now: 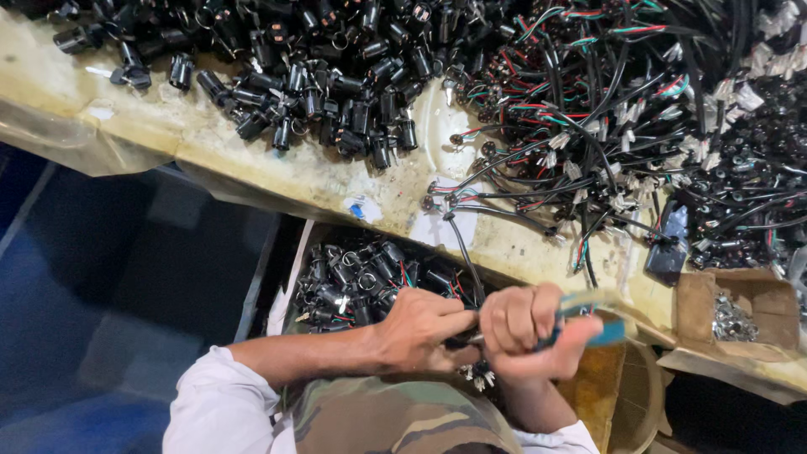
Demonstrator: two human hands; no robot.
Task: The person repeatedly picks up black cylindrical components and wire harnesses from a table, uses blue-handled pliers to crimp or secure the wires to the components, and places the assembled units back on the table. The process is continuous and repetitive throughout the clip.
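Hands: both meet at the near edge of the workbench (277, 181), just in front of the person's camouflage shirt (395, 416).
Left hand (420, 329): fingers (454, 324) curled and pinched closed on a small dark cylindrical part (458, 340) at the end of a black cable (466, 252); most of the part is hidden by the hand.
Right hand (530, 332): fingers (525, 315) closed in a fist around a tool with a teal handle (601, 324); the tool's tip is hidden where it meets the part between the two hands.
Cable: runs from the left hand up over the bench edge to the wire tangle.
Open box (361, 282): below the bench edge, just beyond the left hand, filled with black cylindrical parts with short wires.
Cardboard box (740, 307): on the bench edge, right of the right hand, holding small metal pieces.
Wire tangle (588, 109): on the bench, beyond the hands, black cables with red and green leads.
Loose black parts (328, 76): heaped at the far left of the bench, well apart from the hands.
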